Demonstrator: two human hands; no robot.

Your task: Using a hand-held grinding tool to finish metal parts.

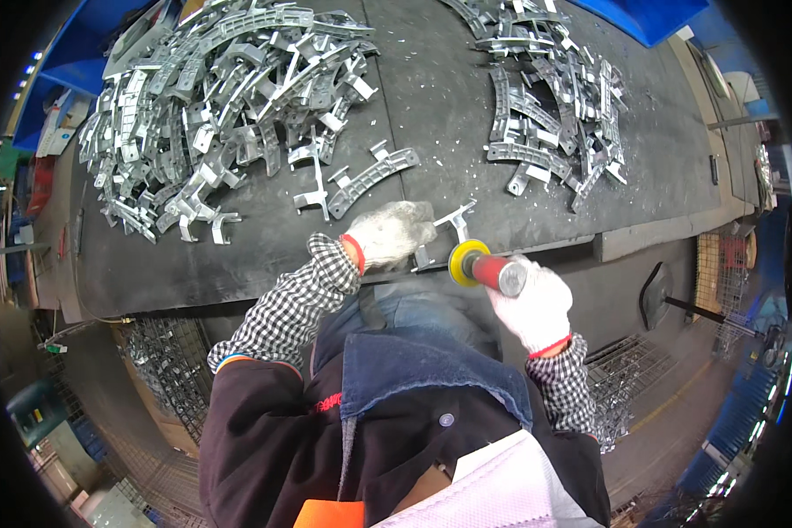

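Note:
My left hand [394,234], in a white knitted glove, is closed around a silver metal bracket [456,218] at the table's near edge. The bracket's arms stick out to the right of the fingers; the rest is hidden by the glove. A red handheld disc sander [500,272] is gripped in my gloved right hand [535,304]. Its yellow pad [459,263] is right beside the bracket; whether the two touch I cannot tell. Just beyond my left hand lie a curved bracket [375,179] and another loose bracket [315,176].
A large heap of metal brackets [211,114] covers the table's left side. A smaller pile [550,114] lies to the right. Both rest on the dark tabletop [440,114]. Blue bins [647,18] stand at the far edge. Below the table are wire baskets of parts [163,361].

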